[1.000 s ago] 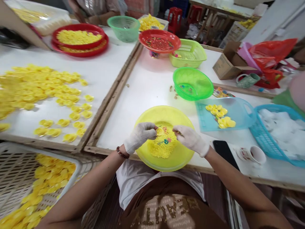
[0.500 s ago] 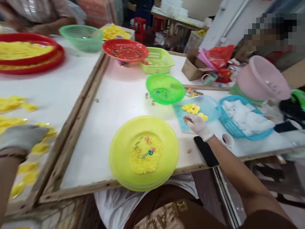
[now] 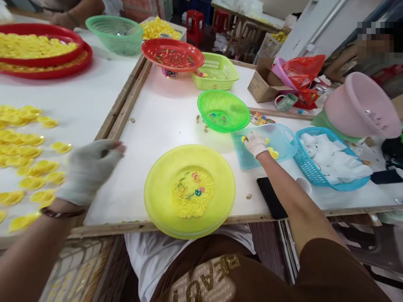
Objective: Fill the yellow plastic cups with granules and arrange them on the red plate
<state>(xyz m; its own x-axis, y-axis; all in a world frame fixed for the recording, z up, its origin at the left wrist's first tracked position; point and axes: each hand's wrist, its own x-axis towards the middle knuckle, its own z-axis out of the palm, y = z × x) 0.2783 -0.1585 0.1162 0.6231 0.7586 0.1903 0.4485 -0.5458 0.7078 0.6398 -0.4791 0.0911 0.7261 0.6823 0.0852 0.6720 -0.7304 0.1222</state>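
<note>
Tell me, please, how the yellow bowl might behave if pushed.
The yellow bowl looks like thin plastic, so it is probably light. The small loose bits inside would likely shift. Its near rim overhangs the table edge, so a push that way might tip it.

A single head-worn camera looks forward and steeply down, past the wearer's brown shirt point(image 3: 267, 279) onto the white tabletop point(image 3: 126, 184). The yellow basin point(image 3: 160, 193) sits close below, near centre; the red stool point(image 3: 195, 28) is far off. The view seems slightly tilted.
</note>
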